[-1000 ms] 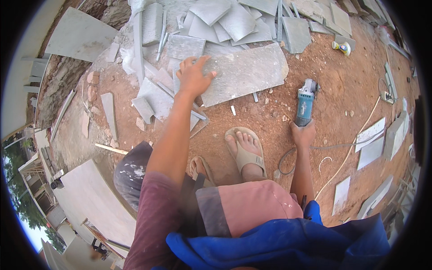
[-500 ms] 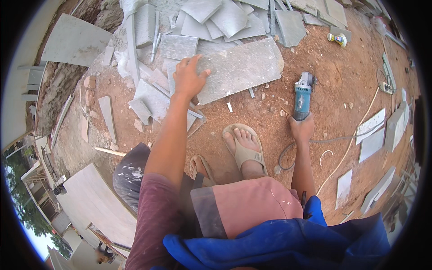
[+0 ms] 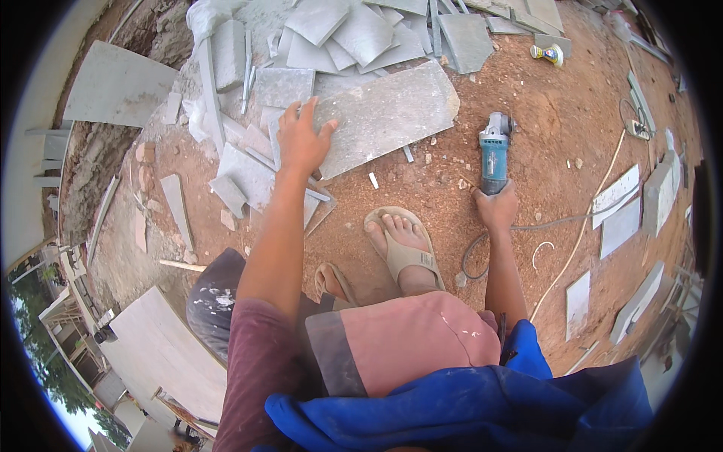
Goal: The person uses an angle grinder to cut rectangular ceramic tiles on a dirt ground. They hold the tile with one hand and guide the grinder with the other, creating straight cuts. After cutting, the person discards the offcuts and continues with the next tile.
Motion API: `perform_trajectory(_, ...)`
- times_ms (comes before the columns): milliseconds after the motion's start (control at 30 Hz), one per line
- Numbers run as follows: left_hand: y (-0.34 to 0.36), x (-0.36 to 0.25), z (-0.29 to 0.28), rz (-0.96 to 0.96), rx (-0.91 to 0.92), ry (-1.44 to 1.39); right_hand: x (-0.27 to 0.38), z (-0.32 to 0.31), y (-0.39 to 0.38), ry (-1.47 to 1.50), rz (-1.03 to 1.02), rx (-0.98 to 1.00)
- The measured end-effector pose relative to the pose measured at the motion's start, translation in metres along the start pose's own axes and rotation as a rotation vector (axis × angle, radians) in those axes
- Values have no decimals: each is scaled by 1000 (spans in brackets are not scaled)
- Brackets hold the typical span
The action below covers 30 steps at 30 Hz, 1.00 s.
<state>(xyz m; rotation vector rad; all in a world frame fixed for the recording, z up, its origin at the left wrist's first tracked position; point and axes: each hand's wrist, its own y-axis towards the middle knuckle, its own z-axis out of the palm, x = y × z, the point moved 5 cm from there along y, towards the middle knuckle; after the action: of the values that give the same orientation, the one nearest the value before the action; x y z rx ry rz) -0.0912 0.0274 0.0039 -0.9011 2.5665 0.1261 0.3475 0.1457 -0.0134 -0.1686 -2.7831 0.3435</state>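
My left hand (image 3: 303,142) reaches over the left end of a long grey stone slab (image 3: 388,111), its fingers apart; whether the fingertips touch the stone I cannot tell. The slab lies tilted against a heap of similar pieces, its right end cut at an angle. In my right hand (image 3: 497,207) is the rear body of a teal and grey angle grinder (image 3: 494,157), held low over the reddish ground with its metal head pointing away from me. A grey power cord (image 3: 546,226) trails from near that hand to the right.
Behind the slab spreads a heap of stone tiles (image 3: 361,36). A cup-shaped container (image 3: 547,54) lies at the far right. A pale cable (image 3: 580,248) runs to a socket block (image 3: 639,129). Loose tiles (image 3: 621,226) lie at right; a large pale board (image 3: 162,346) stands at left.
The whole view has shifted slightly, moving the scene a little left. My left hand has drawn back slightly from the slab with its fingers more spread. My right hand still holds the angle grinder.
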Motion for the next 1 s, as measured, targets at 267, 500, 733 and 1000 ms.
perform_trajectory(267,-69,-112,21,548,9,-263,-3,-6,1,125,-53,52)
perform_trajectory(500,-164,-190,91,402,693,-413,33,-20,-22,571,-97,130)
perform_trajectory(733,-161,-181,87,367,560,-527,78,-25,-29,788,-154,277)
perform_trajectory(1000,-170,-169,81,264,494,-664,81,-10,-37,885,-91,337)
